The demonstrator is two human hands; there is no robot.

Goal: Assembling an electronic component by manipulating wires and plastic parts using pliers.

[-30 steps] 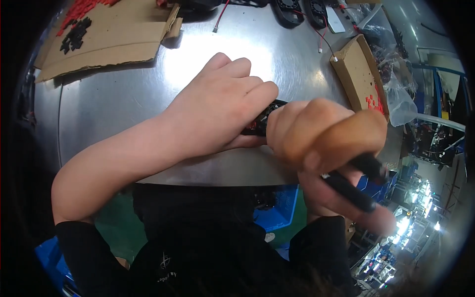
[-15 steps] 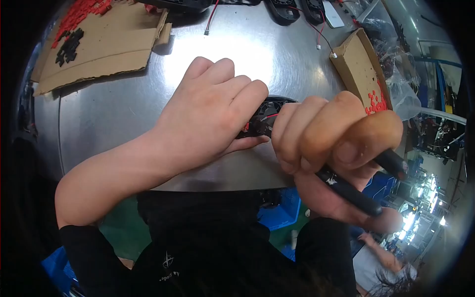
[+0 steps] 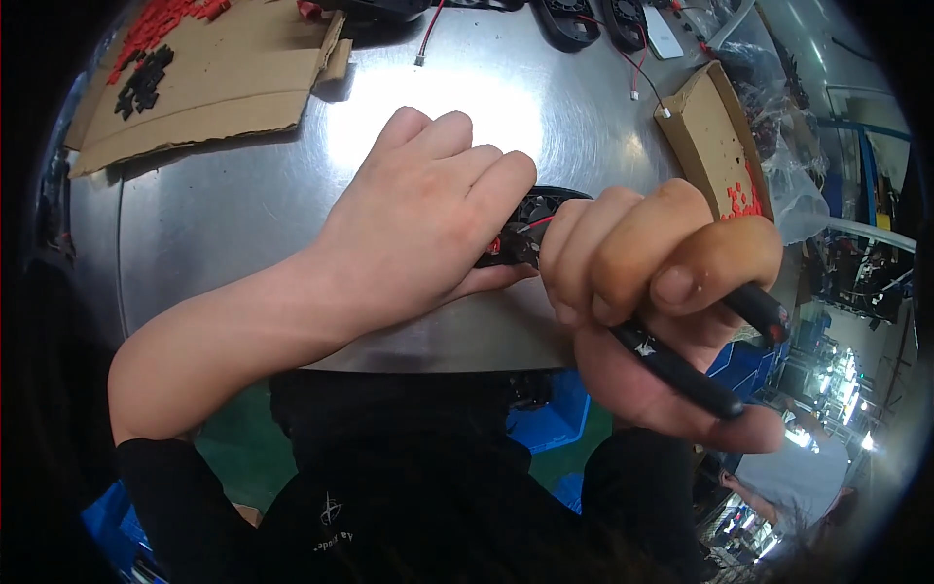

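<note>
My left hand is closed over a black plastic fan housing near the front of the metal table, knuckles up and thumb along its near side. A thin red wire and some small red parts show in the gap between my hands. My right hand is wrapped round a hand tool with two black handles, which look like those of pliers or cutters. The handles stand apart, pointing down and right. My fingers hide the tool's jaws and much of the housing.
On the far left, a cardboard sheet bears red pieces and black pieces. An open cardboard box with red bits stands right. Fan housings with wires lie at the back. Another person is at the lower right.
Both hands keep their grips, with only slight shifts. The table and its things appear a little farther right in the picture. The other person at the lower right has moved.
</note>
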